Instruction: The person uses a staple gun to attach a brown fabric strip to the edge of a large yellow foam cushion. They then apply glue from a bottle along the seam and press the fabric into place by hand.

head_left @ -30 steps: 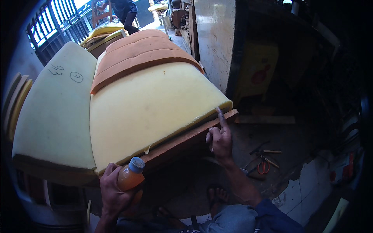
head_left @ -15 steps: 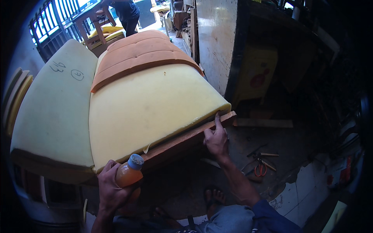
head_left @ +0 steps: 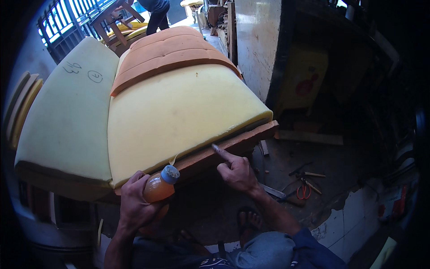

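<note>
My left hand (head_left: pixel 134 201) is closed round a plastic bottle (head_left: pixel 160 192) of orange liquid with a blue top, held tilted at the near edge of a seat-shaped yellow foam pad (head_left: pixel 188 114). My right hand (head_left: pixel 237 174) holds nothing. Its index finger is stretched out, touching the dark seam between the foam and the brown edge strip (head_left: pixel 242 140) beneath, while the other fingers curl in. A small loose sliver of foam (head_left: pixel 174 159) sticks up from the edge near the bottle. Farther back, an orange ribbed foam piece (head_left: pixel 172 56) lies over the yellow pad.
A pale foam pad (head_left: pixel 67 116) with dark pen marks adjoins on the left. Orange-handled scissors (head_left: pixel 303 192) and other tools lie on the floor at right, near a wooden strip (head_left: pixel 309 137). Beyond stands another person (head_left: pixel 156 13) beside a wooden frame (head_left: pixel 112 27).
My right hand has slid its fingertip leftward along the seam, away from the right corner. The left hand still grips the bottle. The whole view has shifted slightly.
</note>
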A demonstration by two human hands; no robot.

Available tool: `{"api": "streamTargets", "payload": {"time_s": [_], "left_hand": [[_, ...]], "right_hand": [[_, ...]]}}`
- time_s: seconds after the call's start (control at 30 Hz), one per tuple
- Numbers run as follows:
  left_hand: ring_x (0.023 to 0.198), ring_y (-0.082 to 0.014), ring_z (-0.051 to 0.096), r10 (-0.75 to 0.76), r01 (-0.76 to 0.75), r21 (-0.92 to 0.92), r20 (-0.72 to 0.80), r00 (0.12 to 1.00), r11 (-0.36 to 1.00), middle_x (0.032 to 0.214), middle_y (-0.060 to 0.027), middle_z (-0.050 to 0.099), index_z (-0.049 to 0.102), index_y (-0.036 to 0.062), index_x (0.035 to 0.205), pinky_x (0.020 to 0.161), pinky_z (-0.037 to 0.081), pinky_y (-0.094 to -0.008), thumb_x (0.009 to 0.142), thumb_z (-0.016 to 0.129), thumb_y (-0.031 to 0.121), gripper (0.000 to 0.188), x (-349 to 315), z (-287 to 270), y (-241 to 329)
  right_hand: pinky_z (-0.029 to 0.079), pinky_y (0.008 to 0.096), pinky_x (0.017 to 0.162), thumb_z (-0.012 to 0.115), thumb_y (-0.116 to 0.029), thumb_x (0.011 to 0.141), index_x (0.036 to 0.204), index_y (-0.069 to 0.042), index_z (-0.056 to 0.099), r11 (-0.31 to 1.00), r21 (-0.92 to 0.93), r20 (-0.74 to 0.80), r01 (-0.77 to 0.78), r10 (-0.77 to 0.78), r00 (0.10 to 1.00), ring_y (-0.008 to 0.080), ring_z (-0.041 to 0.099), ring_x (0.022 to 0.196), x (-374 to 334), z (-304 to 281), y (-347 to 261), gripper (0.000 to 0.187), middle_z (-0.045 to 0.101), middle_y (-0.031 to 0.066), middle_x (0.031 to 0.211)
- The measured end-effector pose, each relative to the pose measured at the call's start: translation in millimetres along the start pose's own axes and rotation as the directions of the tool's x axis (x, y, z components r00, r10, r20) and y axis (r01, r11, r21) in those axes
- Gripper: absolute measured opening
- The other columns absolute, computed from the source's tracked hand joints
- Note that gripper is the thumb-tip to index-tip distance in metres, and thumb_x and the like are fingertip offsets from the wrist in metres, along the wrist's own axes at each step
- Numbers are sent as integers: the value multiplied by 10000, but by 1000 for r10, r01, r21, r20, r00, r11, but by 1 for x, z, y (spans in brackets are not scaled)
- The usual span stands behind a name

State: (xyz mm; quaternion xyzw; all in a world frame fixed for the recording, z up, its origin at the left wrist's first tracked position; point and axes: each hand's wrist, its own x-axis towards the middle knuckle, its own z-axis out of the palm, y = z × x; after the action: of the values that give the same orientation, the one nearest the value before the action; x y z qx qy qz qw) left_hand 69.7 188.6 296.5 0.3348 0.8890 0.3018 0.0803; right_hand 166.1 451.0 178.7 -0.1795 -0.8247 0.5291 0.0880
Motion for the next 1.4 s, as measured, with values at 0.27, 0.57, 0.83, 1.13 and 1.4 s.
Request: {"api": "streamTargets", "payload": {"time_s": [0.27, 0.57, 0.83, 1.13, 1.4], "left_hand": [[848, -339, 679, 78, -78, 15, 7, 997, 997, 907, -159, 663, 727, 1, 1010, 760, 530, -428, 710, 883, 205, 395, -1, 4, -4], [833, -388, 676, 15, -15, 86, -1, 1000, 996, 880, -170, 645, 698, 8, 962, 738, 539, -460, 729, 835, 162, 311, -11, 1, -2], [811, -413, 653, -37, 54, 268, -67, 997, 962, 884, -173, 624, 665, 22, 952, 725, 526, -502, 722, 794, 141, 290, -16, -3, -2], [801, -376, 664, -40, 66, 152, -172, 984, 986, 868, -169, 633, 695, -11, 938, 723, 535, -449, 692, 852, 138, 328, -23, -19, 8], [772, -378, 660, -21, 42, 129, -165, 986, 991, 859, -173, 630, 688, -16, 927, 704, 526, -449, 669, 876, 161, 365, -25, -22, 1]], "right_hand": [[476, 231, 622, 469, 34, 946, 1677, -133, 282, 801, 598, 352, 20, -285, 892, 28, 482, 607, -34, 12, -52, 772, 527, -60, 653], [457, 216, 627, 487, 27, 945, 1654, -109, 341, 809, 586, 364, 48, -316, 876, 15, 480, 630, -39, 34, -51, 736, 547, -52, 682], [441, 197, 587, 474, 7, 959, 1602, -38, 412, 713, 690, 285, 126, -427, 858, 21, 491, 584, -36, 40, -36, 647, 544, -35, 663], [407, 224, 434, 444, -28, 957, 1614, -50, 388, 657, 717, -346, 233, 45, 937, 27, 411, 476, 10, 35, 21, 660, 460, -44, 580], [478, 249, 581, 505, -49, 921, 1591, -56, 450, 805, 544, -464, 236, 55, 884, 43, 485, 545, 11, 39, 22, 672, 511, -33, 573]]}}
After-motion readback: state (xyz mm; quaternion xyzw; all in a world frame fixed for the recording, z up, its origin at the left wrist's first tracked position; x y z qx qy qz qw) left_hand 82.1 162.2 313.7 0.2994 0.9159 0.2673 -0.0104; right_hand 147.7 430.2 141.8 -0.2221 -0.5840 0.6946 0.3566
